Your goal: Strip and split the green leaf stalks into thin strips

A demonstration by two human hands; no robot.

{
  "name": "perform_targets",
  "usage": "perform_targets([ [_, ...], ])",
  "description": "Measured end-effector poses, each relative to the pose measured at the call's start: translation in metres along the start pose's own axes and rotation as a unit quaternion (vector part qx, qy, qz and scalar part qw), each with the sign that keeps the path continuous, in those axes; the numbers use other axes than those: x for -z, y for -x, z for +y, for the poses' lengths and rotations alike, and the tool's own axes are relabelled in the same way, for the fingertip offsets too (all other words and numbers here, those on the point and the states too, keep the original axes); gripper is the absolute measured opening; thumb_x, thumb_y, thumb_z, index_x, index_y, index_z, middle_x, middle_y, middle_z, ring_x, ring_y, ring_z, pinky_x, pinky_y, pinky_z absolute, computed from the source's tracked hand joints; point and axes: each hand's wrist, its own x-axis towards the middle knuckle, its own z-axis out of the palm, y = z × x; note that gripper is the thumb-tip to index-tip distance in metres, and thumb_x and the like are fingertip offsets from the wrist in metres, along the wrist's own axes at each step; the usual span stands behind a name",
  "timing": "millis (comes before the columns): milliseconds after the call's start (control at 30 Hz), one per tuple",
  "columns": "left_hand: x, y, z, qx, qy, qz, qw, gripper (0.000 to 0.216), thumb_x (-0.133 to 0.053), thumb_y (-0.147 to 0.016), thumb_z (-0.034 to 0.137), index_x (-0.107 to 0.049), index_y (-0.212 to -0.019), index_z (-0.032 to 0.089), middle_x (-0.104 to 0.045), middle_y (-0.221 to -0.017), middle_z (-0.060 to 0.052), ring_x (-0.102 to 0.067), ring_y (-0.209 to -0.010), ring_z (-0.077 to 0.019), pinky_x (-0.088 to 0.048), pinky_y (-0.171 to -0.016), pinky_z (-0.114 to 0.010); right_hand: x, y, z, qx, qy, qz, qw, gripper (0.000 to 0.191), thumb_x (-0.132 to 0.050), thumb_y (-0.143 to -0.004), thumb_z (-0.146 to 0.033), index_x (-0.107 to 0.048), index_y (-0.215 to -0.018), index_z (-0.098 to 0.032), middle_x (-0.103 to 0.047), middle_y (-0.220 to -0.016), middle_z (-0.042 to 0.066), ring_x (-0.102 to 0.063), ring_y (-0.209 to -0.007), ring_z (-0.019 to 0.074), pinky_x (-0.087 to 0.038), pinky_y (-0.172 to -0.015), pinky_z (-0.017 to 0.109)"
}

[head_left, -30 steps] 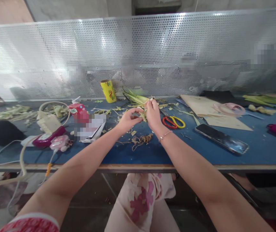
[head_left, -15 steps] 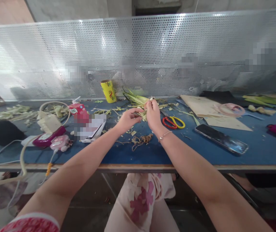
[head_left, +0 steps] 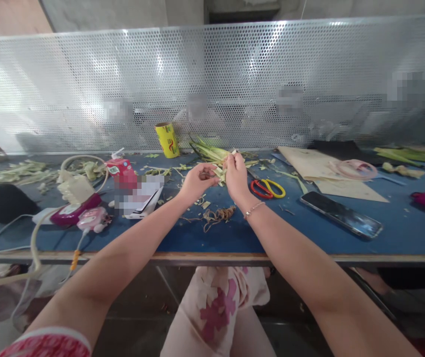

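Both my hands meet above the middle of the blue table (head_left: 182, 238), holding a small woven piece of pale green leaf strips (head_left: 219, 173). My left hand (head_left: 196, 182) pinches its left side with thumb and fingers. My right hand (head_left: 235, 176) grips its right side, with a thin bracelet on the wrist. A bundle of green leaves (head_left: 208, 150) lies just behind my hands. A tangle of brown string (head_left: 217, 215) rests on the table below them.
Red-and-yellow scissors (head_left: 268, 188) and a dark phone (head_left: 341, 214) lie to the right, with cardboard (head_left: 327, 171) behind. A yellow roll (head_left: 166, 140) stands by the perforated metal screen (head_left: 212, 84). Left are a red carton (head_left: 121, 171), pink gadgets (head_left: 82, 215), cables and leaf scraps.
My left hand has turned and curled closer onto the leaf piece. My right hand has stayed almost still.
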Motion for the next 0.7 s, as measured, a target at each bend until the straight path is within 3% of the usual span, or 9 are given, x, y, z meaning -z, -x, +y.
perform_targets([
  [200, 0.0011, -0.0012, -0.0026, -0.008, -0.011, -0.008, 1.000, 0.026, -0.075, -0.062, 0.017, -0.067, -0.087, 0.015, -0.059, -0.071, 0.002, -0.058, -0.063, -0.0099, -0.052, -0.069, -0.030, -0.0019, -0.0011, 0.0026, -0.002, -0.012, 0.019, 1.000, 0.029, -0.038, -0.095, -0.037, -0.041, -0.071, -0.022, -0.047, -0.061, -0.005, -0.047, -0.057, 0.0093, -0.037, -0.063, 0.027],
  [467, 0.0024, 0.0023, 0.0020, -0.102, -0.126, -0.045, 0.986, 0.017, -0.078, -0.061, 0.021, -0.073, -0.077, 0.018, -0.063, -0.083, -0.004, -0.058, -0.072, -0.0133, -0.049, -0.070, -0.030, -0.0036, -0.0029, 0.0079, -0.024, -0.029, 0.037, 0.999, 0.029, -0.039, -0.095, -0.037, -0.042, -0.070, -0.022, -0.044, -0.060, -0.006, -0.044, -0.056, 0.0094, -0.035, -0.064, 0.027],
  [700, -0.0032, 0.0060, 0.0057, -0.088, -0.130, -0.054, 0.986, 0.017, -0.079, -0.057, 0.019, -0.070, -0.072, 0.017, -0.059, -0.075, -0.001, -0.054, -0.066, -0.0110, -0.046, -0.064, -0.027, -0.0054, -0.0004, 0.0082, -0.036, -0.050, 0.051, 0.997, 0.031, -0.039, -0.095, -0.039, -0.038, -0.069, -0.022, -0.042, -0.060, -0.006, -0.040, -0.055, 0.0090, -0.033, -0.060, 0.027],
])
